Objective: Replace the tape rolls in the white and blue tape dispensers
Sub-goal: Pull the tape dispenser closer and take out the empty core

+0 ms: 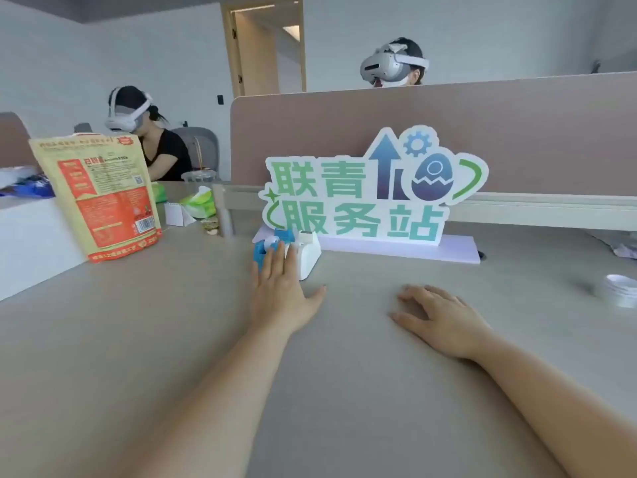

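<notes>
A blue tape dispenser (266, 245) and a white tape dispenser (307, 251) stand side by side on the beige desk (172, 322), just in front of a standing sign. My left hand (280, 288) stretches forward with straight fingers, and its fingertips cover the near sides of both dispensers. My right hand (439, 317) rests palm down on the desk to the right, fingers relaxed, holding nothing. Clear tape rolls (618, 289) lie stacked at the far right edge of the desk.
The green and blue sign (372, 198) on a lilac base stands against a partition (413, 132). A yellow and red snack bag (103, 194) stands at the left, with tissues (201, 203) and a plastic cup (198, 177) behind it. Two people with headsets sit beyond.
</notes>
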{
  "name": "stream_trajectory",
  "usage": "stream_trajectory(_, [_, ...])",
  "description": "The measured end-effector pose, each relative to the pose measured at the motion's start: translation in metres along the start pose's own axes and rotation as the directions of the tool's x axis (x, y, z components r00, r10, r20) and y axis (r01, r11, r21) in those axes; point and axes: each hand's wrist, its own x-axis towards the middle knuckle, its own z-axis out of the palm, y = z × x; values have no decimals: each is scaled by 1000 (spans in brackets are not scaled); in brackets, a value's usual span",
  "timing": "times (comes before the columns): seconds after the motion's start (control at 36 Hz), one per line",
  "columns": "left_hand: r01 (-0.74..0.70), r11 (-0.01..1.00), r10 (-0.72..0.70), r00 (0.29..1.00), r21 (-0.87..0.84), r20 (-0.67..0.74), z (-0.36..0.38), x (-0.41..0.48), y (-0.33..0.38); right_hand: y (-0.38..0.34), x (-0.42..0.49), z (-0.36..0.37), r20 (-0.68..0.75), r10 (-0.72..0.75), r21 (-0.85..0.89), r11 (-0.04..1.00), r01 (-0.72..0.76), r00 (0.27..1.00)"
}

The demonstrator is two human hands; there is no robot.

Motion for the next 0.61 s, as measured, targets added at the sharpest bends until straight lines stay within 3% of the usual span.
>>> stream_trajectory(0.08, [-4,988,13,998,154,-57,11,21,-4,2,13,2,-5,-2,1,1000,2,1000])
stream_trajectory(0.22, [-32,977,51,995,210,-85,21,40,-3,6,15,4,0,-20,16,1000,20,1000])
stream_trajectory(0.47, [-86,972,130,972,217,-197,15,35,4,5,13,4,-22,-32,25,999,33,999])
stream_trajectory(0.61, [-129,987,146,972,100,-182,6,12,15,5,10,2,-16,-30,27,999,30,999])
